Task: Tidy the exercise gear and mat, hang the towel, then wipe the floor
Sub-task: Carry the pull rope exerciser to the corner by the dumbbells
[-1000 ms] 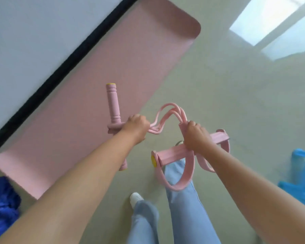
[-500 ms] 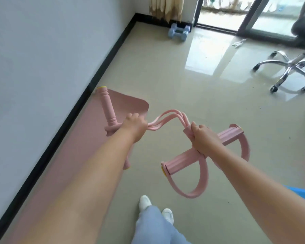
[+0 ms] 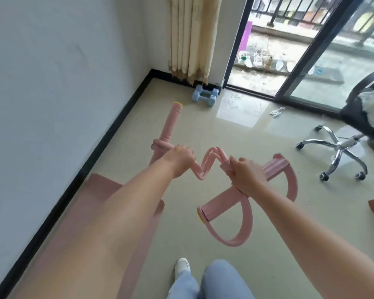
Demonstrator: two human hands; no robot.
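Note:
I hold a pink pedal resistance puller (image 3: 212, 158) in the air in front of me. My left hand (image 3: 178, 159) grips its long foam handle bar, whose yellow-capped end points up and away. My right hand (image 3: 245, 173) grips the foot bar, with two pink foot loops hanging below and to the right. Slack pink tubes bend in a zigzag between my hands. The pink exercise mat (image 3: 108, 190) lies flat along the left wall, mostly hidden by my left arm.
A pair of light blue dumbbells (image 3: 205, 96) sits in the far corner under a beige curtain (image 3: 192, 37). An office chair (image 3: 341, 145) stands at the right. A sliding glass door (image 3: 311, 52) opens to a balcony. White scraps (image 3: 276, 112) lie on the glossy floor.
My view has lifted from the mat towards the far corner and balcony door. Both hands keep their grip on the puller, and the foot bar has tilted more steeply.

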